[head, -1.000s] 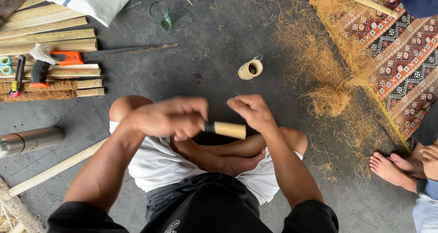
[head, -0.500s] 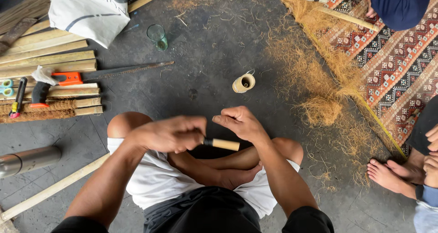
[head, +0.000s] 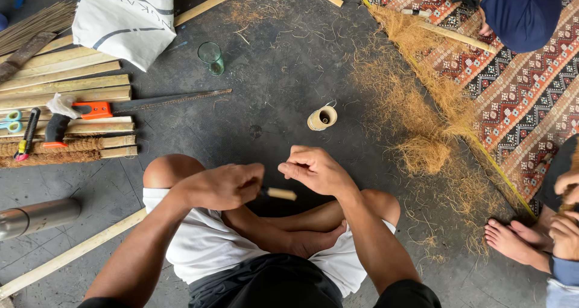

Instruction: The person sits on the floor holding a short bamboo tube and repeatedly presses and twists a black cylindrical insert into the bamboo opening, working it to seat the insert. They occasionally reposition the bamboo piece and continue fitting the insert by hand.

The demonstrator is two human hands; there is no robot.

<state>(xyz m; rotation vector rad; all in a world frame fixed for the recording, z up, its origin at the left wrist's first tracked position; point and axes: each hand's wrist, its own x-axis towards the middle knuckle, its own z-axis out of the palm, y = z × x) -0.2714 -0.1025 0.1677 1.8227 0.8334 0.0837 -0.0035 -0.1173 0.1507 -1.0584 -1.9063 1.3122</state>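
Note:
I sit cross-legged on a dark concrete floor. My left hand is closed around one end of a short pale bamboo stick, held level over my lap. My right hand hovers at the stick's other end, fingers pinched together just above it; what they pinch is too small to see. A small spool of light twine lies on the floor a little beyond my hands.
Bamboo slats lie at the left with a handsaw, scissors and a knife. A white sack, a glass, a metal flask, loose brown fibre, a patterned mat and other people's feet surround me.
My hands have drawn closer together and lower toward my lap. Less of the stick shows between them. The camera view has shifted down over the floor.

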